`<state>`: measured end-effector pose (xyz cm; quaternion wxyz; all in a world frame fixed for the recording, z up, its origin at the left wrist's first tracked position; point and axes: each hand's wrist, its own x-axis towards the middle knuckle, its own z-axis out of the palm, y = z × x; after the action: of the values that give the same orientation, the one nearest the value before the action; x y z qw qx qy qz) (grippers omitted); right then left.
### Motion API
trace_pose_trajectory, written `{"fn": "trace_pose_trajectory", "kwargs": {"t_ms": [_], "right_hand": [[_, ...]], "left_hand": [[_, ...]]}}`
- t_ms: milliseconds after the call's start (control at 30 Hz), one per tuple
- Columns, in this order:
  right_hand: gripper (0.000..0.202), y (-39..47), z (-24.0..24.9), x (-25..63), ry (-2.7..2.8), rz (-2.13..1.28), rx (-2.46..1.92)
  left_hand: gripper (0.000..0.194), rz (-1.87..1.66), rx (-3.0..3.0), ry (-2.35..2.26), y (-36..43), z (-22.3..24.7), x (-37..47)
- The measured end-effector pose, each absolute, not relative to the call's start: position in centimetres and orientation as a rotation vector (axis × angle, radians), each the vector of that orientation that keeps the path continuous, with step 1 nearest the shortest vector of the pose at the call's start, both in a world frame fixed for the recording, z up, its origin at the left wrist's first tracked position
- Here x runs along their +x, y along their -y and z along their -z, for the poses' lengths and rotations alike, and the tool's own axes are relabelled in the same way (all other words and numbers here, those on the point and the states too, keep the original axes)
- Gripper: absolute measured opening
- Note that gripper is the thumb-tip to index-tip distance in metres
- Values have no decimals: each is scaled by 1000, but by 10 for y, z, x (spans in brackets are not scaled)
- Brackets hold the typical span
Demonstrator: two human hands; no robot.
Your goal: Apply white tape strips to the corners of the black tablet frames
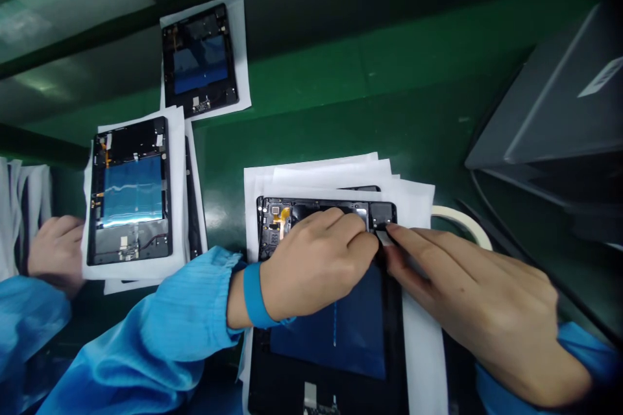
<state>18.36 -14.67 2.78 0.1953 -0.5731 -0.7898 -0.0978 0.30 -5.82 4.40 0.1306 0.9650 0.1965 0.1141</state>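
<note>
An opened black tablet (394, 350) with a blue battery (355, 337) lies on stacked white sheets (426, 363) in front of me. My left hand (316, 259), with a blue band at the wrist, reaches across its upper part, fingers curled closed near the top right corner; what they hold is hidden. My right hand (467, 292) comes from the right, thumb and forefinger pinching a small whitish strip (384, 238) just below the square black part (381, 213) in that corner. The fingertips of both hands nearly meet there.
Two more opened tablets, one (131, 191) at the left and one (200, 58) farther back, lie on white sheets. Another person's hand (57, 253) is at the far left. A roll of tape (462, 220), a cable (535, 266) and a grey case (559, 97) are at the right.
</note>
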Motion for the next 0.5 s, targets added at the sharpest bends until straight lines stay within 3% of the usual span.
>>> {"fn": "trace_pose_trajectory", "kwargs": {"t_ms": [500], "right_hand": [[19,146,-26,183,2160,250,-1604]], "left_hand": [[20,-340,2787,-564,59,-43,3]]}}
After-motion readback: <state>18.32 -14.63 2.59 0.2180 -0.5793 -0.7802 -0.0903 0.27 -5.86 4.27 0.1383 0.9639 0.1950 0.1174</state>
